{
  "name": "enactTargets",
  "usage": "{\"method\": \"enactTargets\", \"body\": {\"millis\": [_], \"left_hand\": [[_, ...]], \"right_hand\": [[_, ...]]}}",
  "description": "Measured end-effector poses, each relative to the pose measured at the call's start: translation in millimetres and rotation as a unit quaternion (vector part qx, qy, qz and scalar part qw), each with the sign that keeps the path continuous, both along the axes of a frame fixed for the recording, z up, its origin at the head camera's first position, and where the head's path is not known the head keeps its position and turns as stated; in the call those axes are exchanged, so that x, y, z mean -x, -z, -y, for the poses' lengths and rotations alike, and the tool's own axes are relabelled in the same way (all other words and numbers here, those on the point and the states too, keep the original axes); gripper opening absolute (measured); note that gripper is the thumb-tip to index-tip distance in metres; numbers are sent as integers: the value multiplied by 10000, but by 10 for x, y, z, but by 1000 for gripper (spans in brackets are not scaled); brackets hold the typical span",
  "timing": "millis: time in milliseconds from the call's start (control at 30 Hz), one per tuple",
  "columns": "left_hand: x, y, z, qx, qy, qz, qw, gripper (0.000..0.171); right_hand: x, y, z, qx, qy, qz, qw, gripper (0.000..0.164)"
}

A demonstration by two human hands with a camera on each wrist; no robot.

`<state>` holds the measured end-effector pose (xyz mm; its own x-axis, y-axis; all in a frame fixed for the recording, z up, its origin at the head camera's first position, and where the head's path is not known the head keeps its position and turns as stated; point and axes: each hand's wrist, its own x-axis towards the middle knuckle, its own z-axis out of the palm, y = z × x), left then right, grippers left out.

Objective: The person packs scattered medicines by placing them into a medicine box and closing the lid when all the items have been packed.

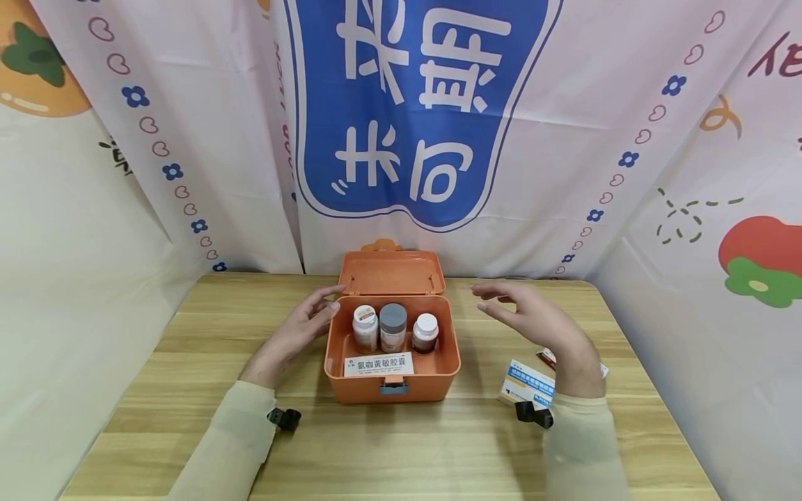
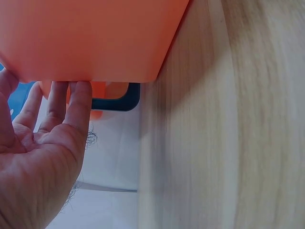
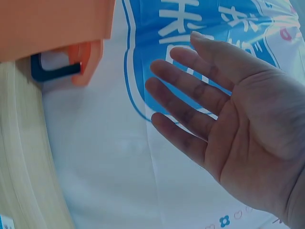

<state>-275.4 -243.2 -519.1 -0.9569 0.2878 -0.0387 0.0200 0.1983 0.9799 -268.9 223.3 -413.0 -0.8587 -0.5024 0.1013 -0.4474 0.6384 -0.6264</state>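
Note:
An orange lidded storage box (image 1: 429,391) stands on the table with its lid (image 1: 391,273) tipped back. Inside are a white-capped bottle (image 1: 365,330) at left, a grey-capped bottle (image 1: 393,330) in the middle and a smaller white-capped bottle (image 1: 425,334) at right. A flat white medicine carton (image 1: 379,364) lies along the front wall. My left hand (image 1: 299,328) is at the box's back left corner; in the left wrist view its extended fingertips touch the orange side. My right hand (image 1: 540,316) hovers to the right of the box, apart from it, holding nothing, fingers spread in the right wrist view.
Right of the box, a blue-and-white medicine carton (image 1: 526,383) lies on the wooden table (image 1: 401,452). Another small carton (image 1: 546,356) is partly hidden behind my right wrist. Printed cloth curtains (image 1: 250,139) surround the table's back and sides.

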Motion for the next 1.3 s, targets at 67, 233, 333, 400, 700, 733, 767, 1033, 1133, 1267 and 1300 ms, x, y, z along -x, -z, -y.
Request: {"method": "enactTargets", "body": {"millis": [67,233,333,400,700,733,767,1033,1133,1267,1300], "left_hand": [[0,-1,-2,-1,-1,1,10000,59],[-4,-8,-1,-15,7,19,10000,58],[-9,-13,-1,-29,12,25,10000,58],[-10,-15,-2,-49,11,26,10000,58],[-7,-5,4,9,19,-20,10000,59],[-6,-4,3,14,17,-24,10000,59],[-5,-3,2,21,16,-26,10000,59],[-10,-1,1,17,33,-23,10000,59],[-11,-2,3,10,35,-45,10000,59],[-13,-4,3,12,26,-43,10000,59],[-15,-4,2,12,23,-35,10000,59]], "right_hand": [[11,11,-51,-11,70,32,10000,39],[32,45,-159,40,205,55,9998,39],[38,65,-220,48,290,65,9995,39],[41,80,-261,20,371,107,9993,40],[58,121,-466,-47,687,279,9972,44],[59,124,-490,-48,711,278,9971,45],[59,127,-512,-41,738,284,9969,45],[61,185,-677,29,852,277,9960,48],[63,204,-736,-14,964,403,9945,51],[65,230,-814,-148,1098,533,9924,56],[67,236,-834,-182,1127,542,9920,58]]}}
